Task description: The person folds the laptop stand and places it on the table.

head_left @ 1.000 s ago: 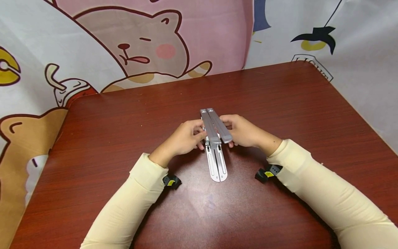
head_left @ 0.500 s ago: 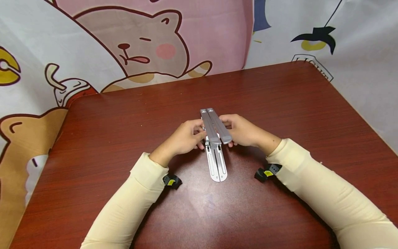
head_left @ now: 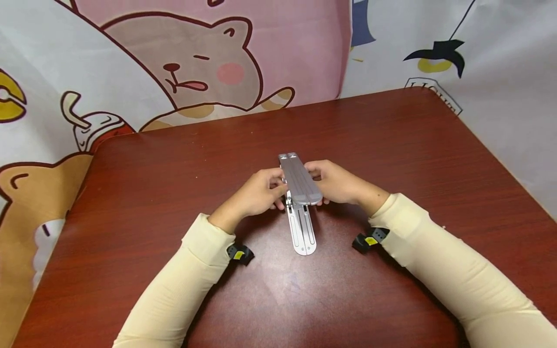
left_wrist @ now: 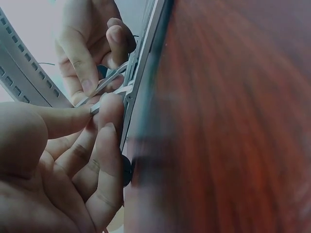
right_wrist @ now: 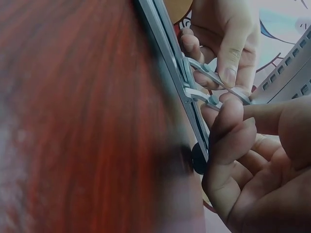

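A silver folding laptop stand [head_left: 301, 232] stands mid-table, its long base on the wood and its upper arms [head_left: 299, 179] raised at a slant above it. Those arms lie side by side, edges meeting. From the left, my left hand [head_left: 260, 192] pinches a thin support strut under the arms between thumb and fingers. My right hand [head_left: 337, 182] pinches the matching strut from the other side. In the left wrist view the struts [left_wrist: 104, 90] run from base to arms, and a round black foot [left_wrist: 127, 171] shows at the base's end. From above, the arms hide the fingertips.
The brown wooden table [head_left: 287, 299] extends around the stand on all sides. Behind it hangs a cartoon-printed cloth [head_left: 300, 53]. Black straps [head_left: 241, 254] sit at the cuffs of both cream sleeves [head_left: 191, 270].
The upper arms of the stand, earlier spread apart in a V, have come together, closing the gap. The right hand has shifted slightly left; the head view has moved a little.
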`<state>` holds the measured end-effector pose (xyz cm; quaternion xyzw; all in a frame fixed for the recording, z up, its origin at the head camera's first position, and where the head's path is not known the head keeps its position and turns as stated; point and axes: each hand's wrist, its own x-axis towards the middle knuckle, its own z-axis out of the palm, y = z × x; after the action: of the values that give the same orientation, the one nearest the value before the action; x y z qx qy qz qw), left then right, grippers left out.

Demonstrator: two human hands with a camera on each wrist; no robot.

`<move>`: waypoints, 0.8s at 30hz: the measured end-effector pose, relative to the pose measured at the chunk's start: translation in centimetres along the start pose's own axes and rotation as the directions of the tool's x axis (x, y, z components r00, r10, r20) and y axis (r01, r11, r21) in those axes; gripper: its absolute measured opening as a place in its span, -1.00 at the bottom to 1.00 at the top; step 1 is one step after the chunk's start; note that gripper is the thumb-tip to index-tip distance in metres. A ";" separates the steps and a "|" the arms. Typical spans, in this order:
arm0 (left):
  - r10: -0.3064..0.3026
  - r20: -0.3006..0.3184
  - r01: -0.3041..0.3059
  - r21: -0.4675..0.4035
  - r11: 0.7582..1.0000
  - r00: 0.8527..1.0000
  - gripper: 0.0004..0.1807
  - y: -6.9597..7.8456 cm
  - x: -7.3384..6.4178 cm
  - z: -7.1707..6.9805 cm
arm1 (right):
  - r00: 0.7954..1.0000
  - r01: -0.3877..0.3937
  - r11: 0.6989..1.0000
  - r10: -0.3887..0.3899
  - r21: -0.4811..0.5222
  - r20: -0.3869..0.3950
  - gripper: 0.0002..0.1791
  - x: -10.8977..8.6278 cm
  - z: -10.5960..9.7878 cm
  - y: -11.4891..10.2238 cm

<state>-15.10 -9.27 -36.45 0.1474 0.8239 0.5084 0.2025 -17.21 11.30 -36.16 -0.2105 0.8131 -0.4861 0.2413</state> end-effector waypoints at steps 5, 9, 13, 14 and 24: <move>0.002 0.006 -0.002 -0.001 1.000 1.000 -0.83 -0.1 0.2 0.1 | 1.000 -0.005 1.000 0.005 0.004 -0.001 -0.78 0.0 -0.1 0.3; -0.009 0.003 0.009 -0.004 1.000 1.000 -0.85 -0.2 0.2 0.2 | 1.000 -0.005 1.000 0.005 0.002 0.001 -0.80 0.1 -0.1 0.2; -0.018 0.005 0.018 -0.011 1.000 1.000 -0.83 -0.3 0.2 0.2 | 1.000 0.003 1.000 -0.003 0.005 0.003 -0.80 0.3 0.0 0.4; -0.018 0.005 0.018 -0.010 1.000 1.000 -0.82 -0.4 0.2 0.2 | 1.000 0.004 1.000 -0.004 0.004 0.003 -0.80 0.3 0.0 0.5; -0.033 0.007 0.033 -0.004 0.999 0.999 -0.83 -0.5 0.2 0.0 | 0.999 0.005 1.000 -0.005 0.016 0.034 -0.84 1.0 0.1 1.0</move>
<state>-15.33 -9.40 -36.99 0.1350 0.8245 0.5061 0.2140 -18.05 11.11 -37.23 -0.2189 0.8043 -0.4897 0.2557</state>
